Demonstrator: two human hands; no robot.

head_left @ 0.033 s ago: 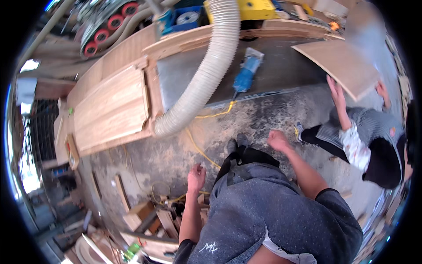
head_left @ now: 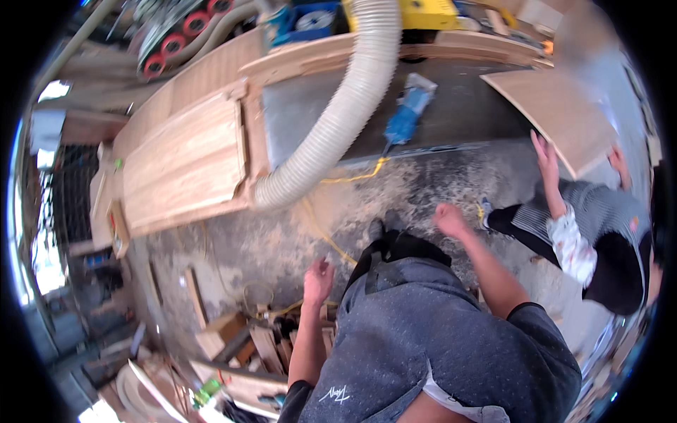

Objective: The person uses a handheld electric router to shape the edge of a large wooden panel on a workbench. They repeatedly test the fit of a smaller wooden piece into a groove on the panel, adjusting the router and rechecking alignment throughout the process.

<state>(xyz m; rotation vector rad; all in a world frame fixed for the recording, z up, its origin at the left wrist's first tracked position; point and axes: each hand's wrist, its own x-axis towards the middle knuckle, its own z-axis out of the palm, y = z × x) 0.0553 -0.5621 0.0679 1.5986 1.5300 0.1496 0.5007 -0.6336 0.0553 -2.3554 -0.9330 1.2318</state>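
Observation:
My left hand (head_left: 319, 280) hangs above the floor, its fingers loosely curled, with nothing visible in it. On the other side of my body, my right hand (head_left: 450, 220) is closed in a fist and touches nothing I can see. Ahead lies a blue handheld power tool (head_left: 404, 121) with a clear end, on a dark metal tabletop (head_left: 465, 106); a yellow cord (head_left: 352, 178) runs from it. A ribbed dust hose (head_left: 345, 120) arches over that top. Left of the hose, a pale wooden panel (head_left: 185, 166) rests on a bench.
At right, a co-worker (head_left: 599, 218) holds a wooden board (head_left: 553, 116) at the table's end. The cord crosses the dusty floor (head_left: 275, 233) near my feet. Wood offcuts (head_left: 264, 349) are piled at lower left. A yellow box (head_left: 423, 14) stands at the back.
The bench, hose and tool sit slightly farther right in the view. My hands have barely moved and stay free. The co-worker still holds the board.

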